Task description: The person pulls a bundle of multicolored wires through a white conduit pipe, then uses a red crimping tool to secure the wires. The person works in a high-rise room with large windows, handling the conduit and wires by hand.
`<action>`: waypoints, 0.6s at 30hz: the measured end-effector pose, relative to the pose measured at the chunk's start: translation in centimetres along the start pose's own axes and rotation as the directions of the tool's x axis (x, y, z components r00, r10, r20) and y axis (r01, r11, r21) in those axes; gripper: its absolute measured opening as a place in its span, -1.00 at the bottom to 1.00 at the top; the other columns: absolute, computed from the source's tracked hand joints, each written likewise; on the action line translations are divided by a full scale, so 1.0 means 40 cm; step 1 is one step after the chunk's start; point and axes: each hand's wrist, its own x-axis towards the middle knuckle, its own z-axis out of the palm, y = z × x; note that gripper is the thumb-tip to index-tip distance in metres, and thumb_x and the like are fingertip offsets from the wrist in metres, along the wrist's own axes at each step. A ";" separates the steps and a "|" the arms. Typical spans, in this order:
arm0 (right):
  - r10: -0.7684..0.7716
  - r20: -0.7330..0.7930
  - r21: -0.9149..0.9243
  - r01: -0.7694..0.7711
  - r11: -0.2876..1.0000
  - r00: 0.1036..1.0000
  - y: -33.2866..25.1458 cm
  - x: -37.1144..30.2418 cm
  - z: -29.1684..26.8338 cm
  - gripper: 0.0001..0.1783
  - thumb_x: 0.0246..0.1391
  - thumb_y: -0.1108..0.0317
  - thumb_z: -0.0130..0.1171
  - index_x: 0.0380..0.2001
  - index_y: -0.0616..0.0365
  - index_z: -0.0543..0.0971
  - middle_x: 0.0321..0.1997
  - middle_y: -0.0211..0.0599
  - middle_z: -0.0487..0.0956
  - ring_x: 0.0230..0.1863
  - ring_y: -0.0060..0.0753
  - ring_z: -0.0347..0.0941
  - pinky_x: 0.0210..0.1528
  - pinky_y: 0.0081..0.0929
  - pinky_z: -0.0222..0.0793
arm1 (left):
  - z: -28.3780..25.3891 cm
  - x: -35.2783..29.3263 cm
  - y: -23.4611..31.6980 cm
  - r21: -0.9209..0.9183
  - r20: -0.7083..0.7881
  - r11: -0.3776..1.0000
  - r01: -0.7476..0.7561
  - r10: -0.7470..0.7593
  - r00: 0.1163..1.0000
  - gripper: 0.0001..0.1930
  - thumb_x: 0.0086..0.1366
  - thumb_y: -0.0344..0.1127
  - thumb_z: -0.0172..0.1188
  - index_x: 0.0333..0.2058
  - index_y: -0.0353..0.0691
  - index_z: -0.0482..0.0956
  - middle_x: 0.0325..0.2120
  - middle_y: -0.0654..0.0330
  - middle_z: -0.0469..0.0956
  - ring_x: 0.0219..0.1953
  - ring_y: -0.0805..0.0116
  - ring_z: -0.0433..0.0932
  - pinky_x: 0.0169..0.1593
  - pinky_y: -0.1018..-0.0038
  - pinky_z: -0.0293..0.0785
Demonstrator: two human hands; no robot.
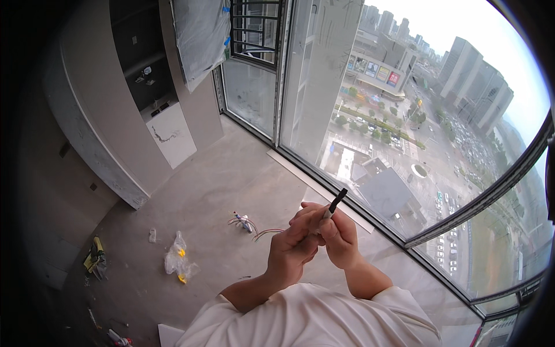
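In the head view, you are holding your 2 hands together at the picture's centre, just above your white sleeves. Your left hand (pixel 292 248) is curling shut around something, and thin coloured wires (pixel 267 232) are trailing out of it toward 9 o'clock; I cannot tell exactly what its fingers are pinching. Your right hand (pixel 340 236) is closing around a slim black pen-shaped tool with a pale band (pixel 333 205), whose tip is pointing up toward 1 o'clock.

The slim tool is looking light, stiff and fairly smooth, so gripping it low on the shaft, as you are doing, is probably giving the best control. The wires are looking soft, springy and light; they would likely slip unless pinched close to the working end.

On the bare grey concrete floor (pixel 219 185), a second small bundle of coloured wires (pixel 243 221) is lying at 9 o'clock of your hands. Farther out toward 8 o'clock, a crumpled clear plastic bag with yellow pieces (pixel 178 261) is lying. The tall glass window wall (pixel 404 144) is running from 12 to 4 o'clock.
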 end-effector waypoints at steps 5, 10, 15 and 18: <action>0.017 -0.271 0.174 0.031 0.984 0.963 -0.044 0.019 -0.068 -0.61 0.47 0.30 -0.14 -0.09 0.46 0.55 -0.25 -0.04 0.64 -0.24 -0.30 0.58 -0.02 -0.33 0.45 | -0.017 0.053 -0.021 0.279 0.012 0.952 0.124 -0.133 0.991 -0.79 0.49 -0.33 0.08 -0.28 -0.32 0.59 -0.60 0.42 0.35 -0.56 0.65 0.19 -0.48 0.60 0.09; -0.170 -0.549 0.176 0.312 0.934 0.818 -0.025 -0.012 -0.187 -0.60 0.47 0.28 -0.09 -0.24 0.45 0.57 -0.40 -0.01 0.64 -0.40 -0.24 0.58 -0.06 -0.28 0.50 | 0.028 0.074 -0.053 0.675 0.242 0.732 -0.092 -0.102 0.965 -0.78 0.53 -0.29 0.04 -0.28 -0.33 0.49 -0.59 0.27 0.39 -0.53 0.48 0.30 -0.41 0.45 0.31; -0.249 -0.761 0.162 0.547 0.821 0.599 -0.106 -0.088 -0.368 -0.55 0.47 0.20 -0.08 -0.24 0.45 0.58 -0.42 0.01 0.62 -0.33 -0.23 0.56 0.16 -0.31 0.40 | 0.009 0.079 -0.171 0.726 0.382 0.672 -0.146 -0.217 0.898 -0.83 0.49 -0.34 0.12 -0.25 -0.32 0.41 -0.54 0.16 0.49 -0.51 0.26 0.46 -0.36 0.33 0.41; -0.326 -0.823 -0.008 0.564 0.826 0.465 -0.158 -0.194 -0.483 -0.62 0.44 0.22 -0.01 -0.27 0.38 0.56 -0.34 -0.03 0.60 -0.29 -0.26 0.51 0.10 -0.32 0.44 | 0.051 0.099 -0.208 0.735 0.486 0.619 -0.276 -0.197 0.851 -0.82 0.42 -0.33 0.22 -0.25 -0.31 0.42 -0.45 0.01 0.62 -0.42 -0.01 0.57 -0.34 0.27 0.44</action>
